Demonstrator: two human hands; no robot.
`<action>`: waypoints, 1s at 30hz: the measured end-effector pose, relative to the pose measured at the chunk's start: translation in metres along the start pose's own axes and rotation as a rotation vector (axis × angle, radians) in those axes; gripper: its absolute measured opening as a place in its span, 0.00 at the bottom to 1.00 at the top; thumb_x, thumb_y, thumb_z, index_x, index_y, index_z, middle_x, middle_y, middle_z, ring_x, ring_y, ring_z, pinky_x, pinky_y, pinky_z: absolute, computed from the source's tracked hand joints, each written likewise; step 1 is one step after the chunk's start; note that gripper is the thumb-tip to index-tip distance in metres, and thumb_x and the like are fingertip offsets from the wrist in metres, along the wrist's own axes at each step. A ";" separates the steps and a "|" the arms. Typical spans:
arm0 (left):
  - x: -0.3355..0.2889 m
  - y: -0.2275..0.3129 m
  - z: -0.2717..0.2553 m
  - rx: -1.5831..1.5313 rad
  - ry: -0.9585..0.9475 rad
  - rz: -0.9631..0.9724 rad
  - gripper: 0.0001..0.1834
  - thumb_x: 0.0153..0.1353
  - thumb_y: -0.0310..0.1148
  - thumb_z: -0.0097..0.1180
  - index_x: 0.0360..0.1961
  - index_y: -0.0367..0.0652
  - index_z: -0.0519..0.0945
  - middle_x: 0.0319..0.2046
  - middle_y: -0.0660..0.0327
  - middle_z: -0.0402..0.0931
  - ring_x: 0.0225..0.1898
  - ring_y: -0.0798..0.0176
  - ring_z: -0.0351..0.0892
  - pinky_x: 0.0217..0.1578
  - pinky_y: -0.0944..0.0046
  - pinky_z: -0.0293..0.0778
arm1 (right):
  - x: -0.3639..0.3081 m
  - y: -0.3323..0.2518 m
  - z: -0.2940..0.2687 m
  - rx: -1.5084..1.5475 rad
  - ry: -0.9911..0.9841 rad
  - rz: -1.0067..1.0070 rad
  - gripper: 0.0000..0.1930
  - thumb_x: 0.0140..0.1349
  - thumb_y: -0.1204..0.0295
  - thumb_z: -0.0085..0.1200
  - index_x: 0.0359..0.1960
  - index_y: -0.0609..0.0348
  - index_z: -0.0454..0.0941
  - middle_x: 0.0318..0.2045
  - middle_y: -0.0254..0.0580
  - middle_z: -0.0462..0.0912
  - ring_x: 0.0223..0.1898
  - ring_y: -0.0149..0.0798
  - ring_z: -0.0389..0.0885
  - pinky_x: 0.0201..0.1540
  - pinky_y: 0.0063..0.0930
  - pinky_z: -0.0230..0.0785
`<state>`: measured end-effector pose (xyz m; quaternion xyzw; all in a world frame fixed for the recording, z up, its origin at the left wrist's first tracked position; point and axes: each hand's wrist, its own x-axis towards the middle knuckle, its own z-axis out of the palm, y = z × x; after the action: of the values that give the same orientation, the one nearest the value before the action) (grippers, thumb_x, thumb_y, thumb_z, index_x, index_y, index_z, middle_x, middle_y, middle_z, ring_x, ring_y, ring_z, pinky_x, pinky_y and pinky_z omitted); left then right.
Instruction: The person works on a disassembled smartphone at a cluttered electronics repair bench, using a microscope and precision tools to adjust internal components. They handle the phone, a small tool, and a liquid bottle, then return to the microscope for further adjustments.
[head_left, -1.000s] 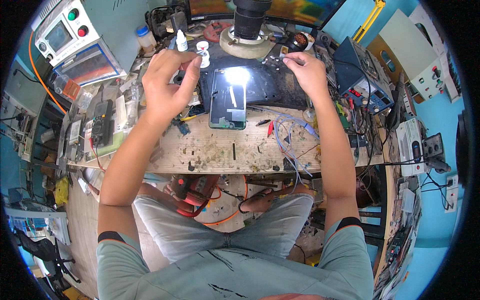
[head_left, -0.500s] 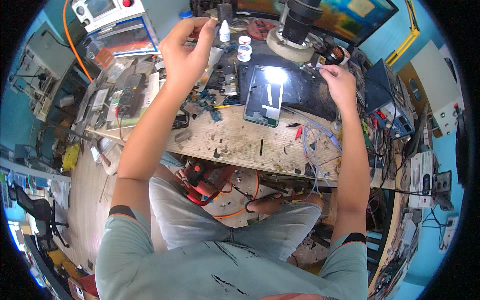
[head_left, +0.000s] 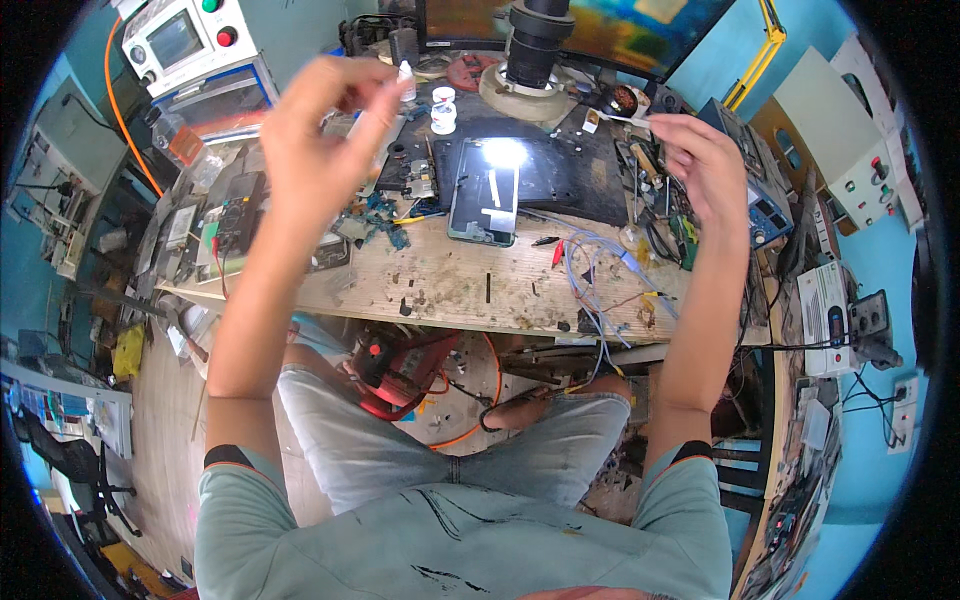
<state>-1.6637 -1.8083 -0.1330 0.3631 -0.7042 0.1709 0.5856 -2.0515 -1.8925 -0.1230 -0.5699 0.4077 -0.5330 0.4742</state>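
Note:
My left hand [head_left: 325, 135] is raised over the left part of the bench, blurred, with thumb and fingers curled toward each other. Whatever they may pinch is hidden. Just past its fingertips stands a small white dropper bottle [head_left: 406, 84]. My right hand [head_left: 705, 160] is up over the bench's right side, fingers closed on a slim pale tool [head_left: 627, 120] that points left; its exact kind is unclear. Between the hands lies a flat phone-like device [head_left: 482, 212] with white strips on its face and a bright light glaring at its top edge. Neither hand touches it.
Behind the device are stacked white jars [head_left: 443, 112] and a microscope [head_left: 535, 60] before a monitor [head_left: 640, 30]. Loose cables [head_left: 595, 270] hang over the front edge. A multimeter [head_left: 235, 215] lies left; hand tools [head_left: 645, 165] crowd the right. Below sits a red machine [head_left: 395, 370].
The view has shifted, so the bench things sit further left. My left hand has come nearer and lower; my right hand has moved right, and its pale tool now shows more clearly.

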 end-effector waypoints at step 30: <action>-0.163 0.131 -0.016 -1.242 -0.223 -1.273 0.13 0.81 0.37 0.50 0.45 0.38 0.78 0.30 0.60 0.79 0.31 0.65 0.77 0.35 0.65 0.74 | -0.223 0.044 0.102 0.177 -0.158 -0.224 0.07 0.70 0.78 0.63 0.47 0.67 0.83 0.38 0.47 0.87 0.37 0.37 0.85 0.42 0.29 0.78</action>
<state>-1.7373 -1.6583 -0.2597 0.3169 -0.3879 -0.6345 0.5887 -1.9708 -1.6749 -0.2131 -0.6081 0.2546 -0.5697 0.4908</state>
